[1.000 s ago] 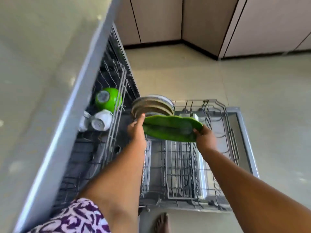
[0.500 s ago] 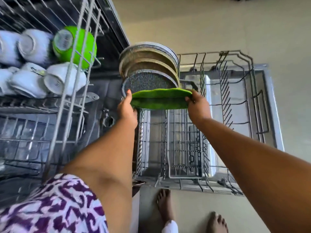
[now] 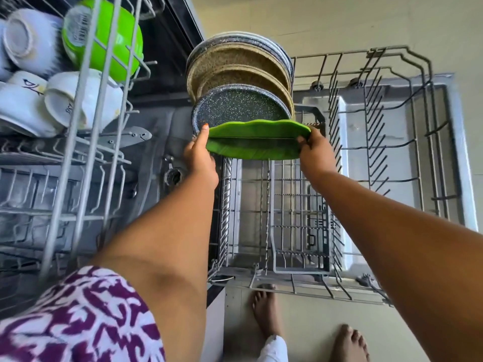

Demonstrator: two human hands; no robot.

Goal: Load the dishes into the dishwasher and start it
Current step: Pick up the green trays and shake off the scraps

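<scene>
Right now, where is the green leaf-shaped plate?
In the head view, the green leaf-shaped plate is held at each end by the left hand and right hand, over the lower rack, just in front of the dark speckled plate.

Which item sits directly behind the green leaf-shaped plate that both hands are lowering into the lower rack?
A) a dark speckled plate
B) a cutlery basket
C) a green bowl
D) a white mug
A: the green leaf-shaped plate, held by the left hand and right hand, sits just in front of the dark speckled plate standing upright in the lower rack.
</scene>
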